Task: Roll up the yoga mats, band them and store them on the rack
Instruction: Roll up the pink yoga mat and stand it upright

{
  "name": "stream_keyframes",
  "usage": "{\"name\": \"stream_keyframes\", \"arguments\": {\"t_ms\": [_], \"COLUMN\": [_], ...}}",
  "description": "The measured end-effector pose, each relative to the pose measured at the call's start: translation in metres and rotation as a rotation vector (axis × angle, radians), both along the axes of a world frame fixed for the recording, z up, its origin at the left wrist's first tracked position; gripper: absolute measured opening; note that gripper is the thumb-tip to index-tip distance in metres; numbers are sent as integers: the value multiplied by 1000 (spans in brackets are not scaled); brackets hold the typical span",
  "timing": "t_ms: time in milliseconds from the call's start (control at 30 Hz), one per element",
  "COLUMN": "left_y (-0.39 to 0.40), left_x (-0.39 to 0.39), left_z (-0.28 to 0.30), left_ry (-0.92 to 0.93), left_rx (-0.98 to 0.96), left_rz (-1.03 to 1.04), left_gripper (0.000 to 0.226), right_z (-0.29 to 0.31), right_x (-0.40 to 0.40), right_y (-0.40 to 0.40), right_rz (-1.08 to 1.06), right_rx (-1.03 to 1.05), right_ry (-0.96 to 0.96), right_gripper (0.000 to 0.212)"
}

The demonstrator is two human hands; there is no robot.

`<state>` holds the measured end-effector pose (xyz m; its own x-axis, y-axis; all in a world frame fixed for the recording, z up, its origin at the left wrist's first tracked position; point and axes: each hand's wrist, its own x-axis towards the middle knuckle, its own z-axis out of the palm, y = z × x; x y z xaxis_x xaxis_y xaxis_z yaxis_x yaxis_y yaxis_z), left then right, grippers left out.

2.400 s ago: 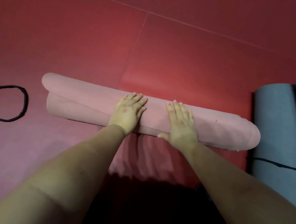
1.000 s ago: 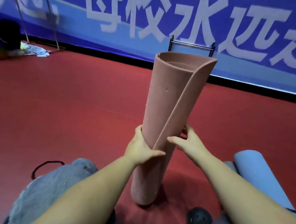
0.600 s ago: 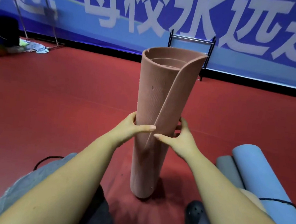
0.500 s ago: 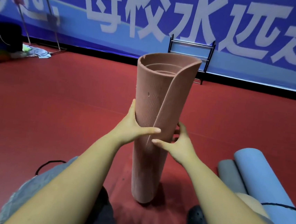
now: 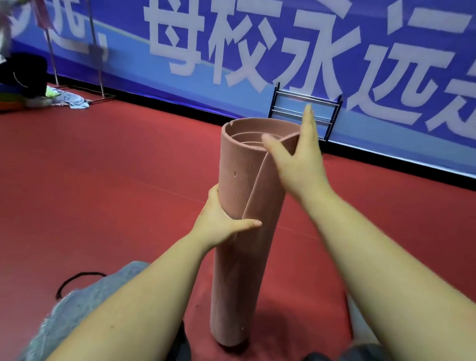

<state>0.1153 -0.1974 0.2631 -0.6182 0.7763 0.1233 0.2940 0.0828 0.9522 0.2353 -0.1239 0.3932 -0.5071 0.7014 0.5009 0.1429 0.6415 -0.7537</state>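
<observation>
The pink mat [image 5: 242,239] stands on end on the red floor [image 5: 84,194], loosely rolled, and the step in hand looks like squaring and tightening the roll, which probably goes best by pressing the top edges level while the lower grip keeps the flap from springing open. The left hand [image 5: 221,222] wraps the mat's middle, thumb across the loose edge. The right hand [image 5: 297,157] lies at the mat's top rim, fingers straight, gripping nothing; a black band [image 5: 76,281] lies left of the mat, and the rack [image 5: 304,108] stands behind it.
</observation>
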Motion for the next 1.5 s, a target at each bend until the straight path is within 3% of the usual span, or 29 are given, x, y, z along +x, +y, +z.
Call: {"name": "stream_keyframes", "arguments": {"t_ms": [67, 133, 267, 367, 433, 567, 667, 767, 900, 967, 1067, 1167, 1333, 1433, 1500], "left_y": [-1, -3, -4, -1, 1, 2, 3, 5, 9, 8, 5, 3, 3, 0, -3], "left_x": [3, 7, 13, 14, 14, 16, 18, 20, 22, 21, 21, 25, 24, 24, 25], "left_z": [1, 1, 1, 0, -1, 2, 1, 2, 0, 1, 4, 4, 6, 6, 7], "left_ry": [-1, 2, 15, 24, 23, 38, 57, 47, 31, 19, 39, 67, 88, 100, 122], "left_rx": [-7, -7, -7, -24, -30, -26, -2, 4, 37, 76, 81, 92, 120, 134, 129], "left_rz": [1, -4, -6, -18, -19, -19, -7, -20, -26, 4, 18, 4, 48, 98, 116], "left_gripper": [121, 121, 123, 125, 127, 127, 132, 131, 136, 138, 135, 138, 142, 134, 131], "right_z": [53, 100, 153, 103, 49, 41, 85, 117, 47, 33, 82, 111, 16, 57, 91], "right_x": [-9, -22, -35, -43, -49, -49, -45, -51, -53, -56, -58, -58, -53, -56, -58], "right_y": [1, 5, 5, 7, 8, 20, 19, 24, 30, 28, 27, 32, 18, 22, 27], "right_rz": [-1, 57, 26, -40, -62, -46, 86, 74, -6, 64, 160, 41, 9, 122, 75], "right_rx": [201, 259, 264, 108, 191, 187, -16, 103, 202, 206, -46, 74, 164, 51, 23], "right_ry": [-195, -425, -629, -926, -1115, -1128, -1058, -925, -1152, -1180, -1086, -945, -1179, -1152, -1001], "right_gripper": [78, 72, 83, 97, 102, 108, 94, 95, 112, 112, 106, 112, 94, 97, 104]}}
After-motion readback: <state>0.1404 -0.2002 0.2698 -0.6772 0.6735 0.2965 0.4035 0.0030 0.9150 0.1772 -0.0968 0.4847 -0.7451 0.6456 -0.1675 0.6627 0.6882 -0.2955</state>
